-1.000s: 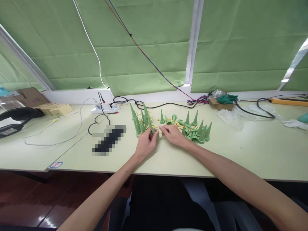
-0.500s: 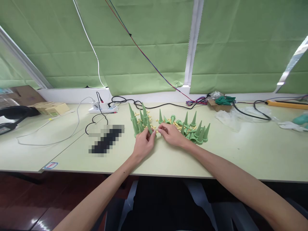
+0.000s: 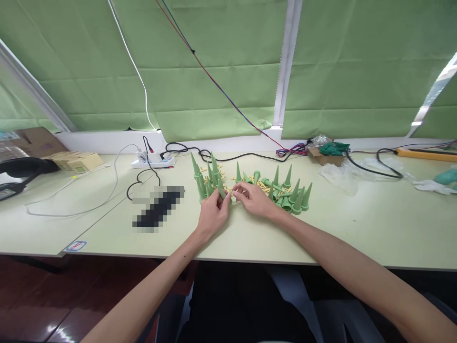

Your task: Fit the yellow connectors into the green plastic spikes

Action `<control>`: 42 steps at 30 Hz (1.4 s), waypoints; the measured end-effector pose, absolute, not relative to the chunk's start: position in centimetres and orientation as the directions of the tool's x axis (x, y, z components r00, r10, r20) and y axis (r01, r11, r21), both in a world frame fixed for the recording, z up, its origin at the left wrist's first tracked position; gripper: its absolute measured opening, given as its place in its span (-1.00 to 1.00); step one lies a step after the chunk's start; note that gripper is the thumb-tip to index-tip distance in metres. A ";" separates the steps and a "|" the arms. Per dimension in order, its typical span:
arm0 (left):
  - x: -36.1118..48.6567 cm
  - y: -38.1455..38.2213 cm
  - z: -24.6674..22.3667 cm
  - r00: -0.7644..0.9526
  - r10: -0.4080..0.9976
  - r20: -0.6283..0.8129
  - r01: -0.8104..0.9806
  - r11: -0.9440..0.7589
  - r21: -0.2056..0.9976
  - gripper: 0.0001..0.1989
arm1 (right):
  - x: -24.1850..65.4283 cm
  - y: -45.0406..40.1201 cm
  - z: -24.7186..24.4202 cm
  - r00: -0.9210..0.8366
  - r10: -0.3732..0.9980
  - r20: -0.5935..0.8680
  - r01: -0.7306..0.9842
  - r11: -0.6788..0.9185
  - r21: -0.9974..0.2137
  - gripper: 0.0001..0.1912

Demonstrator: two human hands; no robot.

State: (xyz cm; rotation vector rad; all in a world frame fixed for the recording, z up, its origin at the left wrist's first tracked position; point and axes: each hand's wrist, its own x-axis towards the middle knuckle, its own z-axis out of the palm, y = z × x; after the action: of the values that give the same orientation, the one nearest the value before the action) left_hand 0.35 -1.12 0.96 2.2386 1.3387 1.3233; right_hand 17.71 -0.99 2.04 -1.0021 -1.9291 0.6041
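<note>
My left hand is closed around a green cone, which tilts to the upper left. Close beside it on the right, my right hand pinches a small yellow piece against the cone's lower end. Several green cones stand upright behind my left hand, with small yellow pieces among them. More green cones, some upright and some lying down, are grouped to the right of my right hand, mixed with yellow pieces.
A white power strip with cables lies at the back left. Pixelation covers a dark object left of my hands. At the back right are a small cardboard box and clear plastic bags.
My right hand has moved slightly left, bringing its fingertips closer to my left hand. The held cone has tilted a little further to the left.
</note>
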 end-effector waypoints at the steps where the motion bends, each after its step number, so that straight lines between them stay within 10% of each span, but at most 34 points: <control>1: 0.4 -1.1 0.9 0.184 0.792 0.583 0.594 -0.562 0.576 -0.76 | 17.7 -1.0 2.0 -0.318 0.824 0.469 0.410 0.566 -0.715 -0.82; 14: 0.4 -1.2 0.8 0.258 0.780 0.570 0.581 -0.596 0.553 -0.73 | 17.7 -0.5 1.5 -0.331 0.828 0.453 0.511 0.561 -0.652 -0.47; 26: 0.4 -1.0 0.8 0.194 0.785 0.588 0.587 -0.573 0.572 -0.77 | 17.5 -1.0 1.6 -0.329 0.826 0.458 0.483 0.564 -0.670 -0.75; 42: 0.4 -1.0 0.9 0.211 0.770 0.602 0.594 -0.590 0.547 -0.73 | 17.4 -1.1 1.8 -0.280 0.845 0.456 0.540 0.532 -0.652 -0.60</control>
State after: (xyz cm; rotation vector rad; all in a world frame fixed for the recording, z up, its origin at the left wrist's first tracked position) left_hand 0.40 -1.04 0.86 2.2835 1.3070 1.3205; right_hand 17.36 -1.06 1.81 -1.1257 -1.9649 0.4788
